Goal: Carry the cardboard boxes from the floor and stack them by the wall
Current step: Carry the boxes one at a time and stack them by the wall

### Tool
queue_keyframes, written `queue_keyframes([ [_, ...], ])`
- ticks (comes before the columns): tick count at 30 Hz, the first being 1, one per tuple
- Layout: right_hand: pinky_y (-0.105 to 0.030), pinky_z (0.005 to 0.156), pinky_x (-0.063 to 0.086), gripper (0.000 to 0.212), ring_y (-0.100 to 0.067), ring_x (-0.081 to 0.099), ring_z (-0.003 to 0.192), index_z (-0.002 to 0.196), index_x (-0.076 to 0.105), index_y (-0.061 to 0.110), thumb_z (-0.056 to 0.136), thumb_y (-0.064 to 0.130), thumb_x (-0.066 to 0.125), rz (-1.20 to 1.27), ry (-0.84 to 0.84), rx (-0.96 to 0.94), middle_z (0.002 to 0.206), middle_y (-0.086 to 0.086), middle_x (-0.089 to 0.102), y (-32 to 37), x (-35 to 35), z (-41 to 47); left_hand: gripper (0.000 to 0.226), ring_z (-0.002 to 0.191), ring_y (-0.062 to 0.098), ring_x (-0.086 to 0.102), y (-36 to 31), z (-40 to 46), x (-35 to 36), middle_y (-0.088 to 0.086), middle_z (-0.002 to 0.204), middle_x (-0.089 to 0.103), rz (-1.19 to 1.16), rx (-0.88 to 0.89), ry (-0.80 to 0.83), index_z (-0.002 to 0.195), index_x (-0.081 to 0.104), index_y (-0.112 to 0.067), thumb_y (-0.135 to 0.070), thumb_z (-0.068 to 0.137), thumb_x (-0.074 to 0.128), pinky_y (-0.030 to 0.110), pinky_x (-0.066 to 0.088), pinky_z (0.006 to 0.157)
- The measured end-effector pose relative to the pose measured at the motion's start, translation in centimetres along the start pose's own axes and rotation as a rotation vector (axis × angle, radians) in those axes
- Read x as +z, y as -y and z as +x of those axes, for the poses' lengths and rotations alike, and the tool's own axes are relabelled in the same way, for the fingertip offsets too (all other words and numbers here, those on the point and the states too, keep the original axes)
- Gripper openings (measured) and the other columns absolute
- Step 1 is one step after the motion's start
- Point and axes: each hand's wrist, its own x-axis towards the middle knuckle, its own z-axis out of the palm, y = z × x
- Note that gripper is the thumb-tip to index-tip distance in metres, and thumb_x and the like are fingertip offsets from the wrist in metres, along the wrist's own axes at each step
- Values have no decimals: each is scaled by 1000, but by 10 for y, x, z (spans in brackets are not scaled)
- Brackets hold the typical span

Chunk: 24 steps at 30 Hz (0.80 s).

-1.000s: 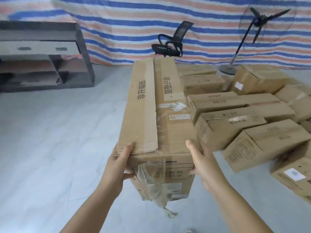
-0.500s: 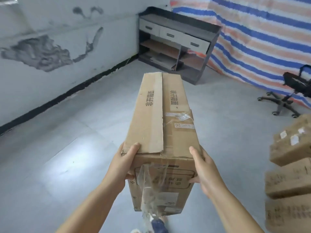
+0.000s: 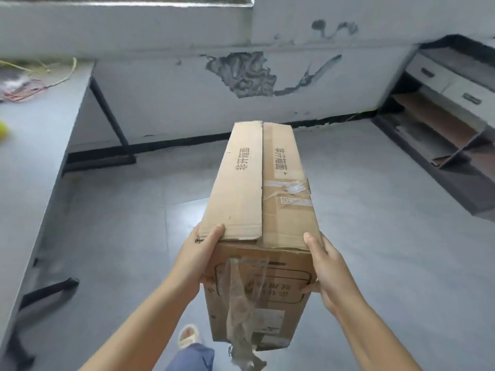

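Facing cracked wall (image 3: 241,73); left hand (image 3: 199,254), right hand (image 3: 325,266) grip clamped on cardboard box (image 3: 262,188), seemingly above grey floor (image 3: 134,236).

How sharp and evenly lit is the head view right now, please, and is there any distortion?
In the head view, the cardboard box and both hands' grip on it are fairly sharp; the desk at left and the shelf unit at right look smeared. Wide-angle distortion bends the wall base line. Lighting is soft, without hard shadows.

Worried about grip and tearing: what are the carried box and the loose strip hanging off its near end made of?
Box: brown corrugated cardboard by its look, matte, creased flaps with printed lettering. Hanging strip: clear, glossy, crinkled, probably peeled packing tape or plastic film.
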Motion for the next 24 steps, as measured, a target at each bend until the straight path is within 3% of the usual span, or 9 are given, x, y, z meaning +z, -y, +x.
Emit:
queue_keyframes([
  [3, -53, 85, 55, 20, -15, 67, 98, 109, 62, 44, 97, 42, 46, -44, 99, -43, 104, 11, 72, 21, 34, 32, 8, 64, -9, 61, -8, 20, -23, -28, 73, 66, -77, -29, -96, 97, 60, -42, -42, 89, 58, 51, 57, 74],
  [5, -51, 86, 55, 19, -16, 68, 98, 108, 63, 42, 97, 40, 47, -55, 148, -48, 102, 10, 72, 34, 61, 52, 9, 75, -3, 62, -15, 37, -40, -24, 79, 67, -118, -42, -146, 97, 61, -43, -43, 88, 59, 53, 57, 76],
  [7, -45, 81, 55, 19, -14, 68, 95, 108, 63, 41, 97, 39, 47, -66, 188, -55, 101, 10, 73, 44, 91, 74, 12, 80, 1, 63, -22, 59, -60, -21, 86, 68, -151, -50, -184, 99, 62, -42, -43, 88, 60, 53, 56, 78],
  [11, -34, 66, 52, 19, -5, 70, 82, 108, 62, 41, 98, 39, 46, -78, 228, -49, 92, 16, 73, 71, 159, 118, 14, 67, -10, 61, -46, 112, -103, -25, 80, 67, -188, -32, -214, 103, 62, -36, -40, 90, 59, 46, 56, 79],
  [15, -38, 59, 54, 20, -16, 69, 90, 110, 61, 41, 97, 42, 46, -85, 232, -5, 97, 12, 72, 109, 229, 162, 11, 69, -9, 62, -86, 171, -150, -24, 84, 67, -202, -31, -219, 101, 63, -34, -38, 92, 57, 46, 56, 81],
  [18, -34, 49, 52, 21, -11, 68, 84, 112, 61, 40, 98, 40, 45, -84, 221, 10, 93, 14, 71, 136, 273, 193, 11, 70, -7, 64, -115, 213, -179, -22, 87, 68, -210, -22, -213, 101, 62, -33, -36, 92, 57, 47, 56, 83],
  [21, -36, 49, 53, 23, -12, 67, 86, 114, 60, 39, 98, 40, 44, -92, 234, 17, 97, 13, 70, 156, 309, 222, 18, 81, -4, 64, -136, 251, -200, -18, 97, 68, -200, -9, -211, 109, 61, -33, -36, 93, 56, 45, 55, 85],
  [24, -34, 51, 53, 23, -8, 69, 80, 114, 60, 39, 99, 39, 44, -98, 239, 5, 96, 15, 71, 172, 338, 255, 17, 72, -8, 65, -153, 287, -214, -21, 92, 69, -204, -19, -226, 108, 62, -34, -38, 93, 56, 43, 55, 81],
])
